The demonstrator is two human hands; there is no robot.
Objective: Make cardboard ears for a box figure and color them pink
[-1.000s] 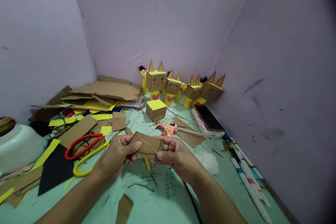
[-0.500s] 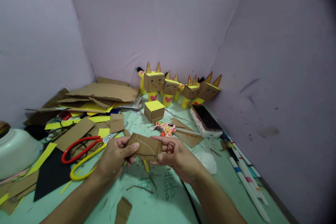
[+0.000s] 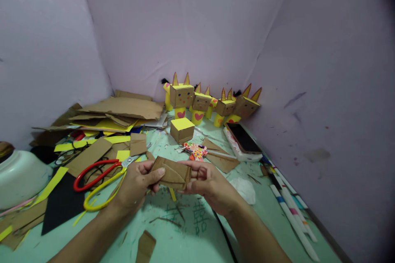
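Between my two hands is a small brown piece of cardboard (image 3: 173, 173) with a curved crease across its face, held just above the table. My left hand (image 3: 140, 181) pinches its left end, thumb on top. At the right end, my right hand (image 3: 206, 183) grips the edge with thumb and fingers. Red-and-yellow-handled scissors (image 3: 105, 181) lie beside my left hand, partly behind it. A small cardboard box with a yellow top (image 3: 182, 130) sits beyond the cardboard. A hot glue gun with a floral pattern (image 3: 196, 151) rests behind my right hand.
Cardboard figures with yellow horns (image 3: 182, 96) stand at the back. Stacked cardboard sheets (image 3: 123, 108) and scraps fill the left side. A phone (image 3: 243, 137) lies on a white case at right, near several markers (image 3: 293, 218). A crumpled white piece (image 3: 243, 190) lies by my right wrist.
Both hands keep hold of the cardboard, which is tilted very slightly differently. The whole view has shifted a little; nothing else has visibly moved.
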